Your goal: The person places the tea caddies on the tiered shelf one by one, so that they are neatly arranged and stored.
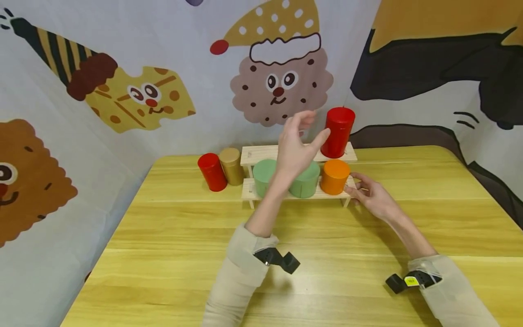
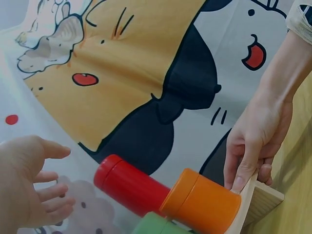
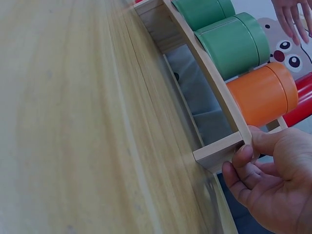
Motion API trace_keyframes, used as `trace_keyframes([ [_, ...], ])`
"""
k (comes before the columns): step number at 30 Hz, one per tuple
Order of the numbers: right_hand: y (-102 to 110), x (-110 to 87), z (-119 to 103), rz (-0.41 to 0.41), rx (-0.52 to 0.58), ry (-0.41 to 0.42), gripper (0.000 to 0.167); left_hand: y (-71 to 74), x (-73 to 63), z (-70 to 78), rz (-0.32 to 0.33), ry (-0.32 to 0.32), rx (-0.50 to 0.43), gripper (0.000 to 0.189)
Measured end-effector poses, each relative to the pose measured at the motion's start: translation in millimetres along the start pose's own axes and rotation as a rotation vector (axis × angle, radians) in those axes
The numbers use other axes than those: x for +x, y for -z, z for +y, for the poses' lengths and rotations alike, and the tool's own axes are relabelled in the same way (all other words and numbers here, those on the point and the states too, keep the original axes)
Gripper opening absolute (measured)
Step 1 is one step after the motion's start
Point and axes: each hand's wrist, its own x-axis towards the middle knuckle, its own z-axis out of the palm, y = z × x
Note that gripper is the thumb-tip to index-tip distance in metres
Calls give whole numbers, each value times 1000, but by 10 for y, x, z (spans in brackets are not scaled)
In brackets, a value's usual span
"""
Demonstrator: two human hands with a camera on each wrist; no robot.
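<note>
A two-step wooden rack stands at the back of the table. My right hand pinches the right end of its lower board, thumb on top and fingers curled beneath, as the right wrist view shows. Right beside that thumb sits an orange tin. Two green tins fill the rest of the lower step, one partly behind my left arm. On the upper step a tall red tin stands at the right. My left hand is raised over the rack, fingers spread and loosely bent, apart from the red tin and holding nothing.
Left of the rack, a smaller red tin and a gold tin stand side by side on the wooden table. A cartoon-printed cloth hangs right behind the table's back edge.
</note>
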Motion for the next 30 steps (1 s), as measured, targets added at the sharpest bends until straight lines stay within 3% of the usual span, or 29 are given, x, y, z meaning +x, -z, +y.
trace_keyframes([
  [12,-5,3,11,4,-28,-8,71,355,-132,-90,74,-64,-7,34],
  [17,-5,-18,0,13,-27,-4,74,478,-181,-156,102,-62,-9,33],
  [30,2,18,35,5,-11,-11,70,820,-322,-407,156,24,33,33],
])
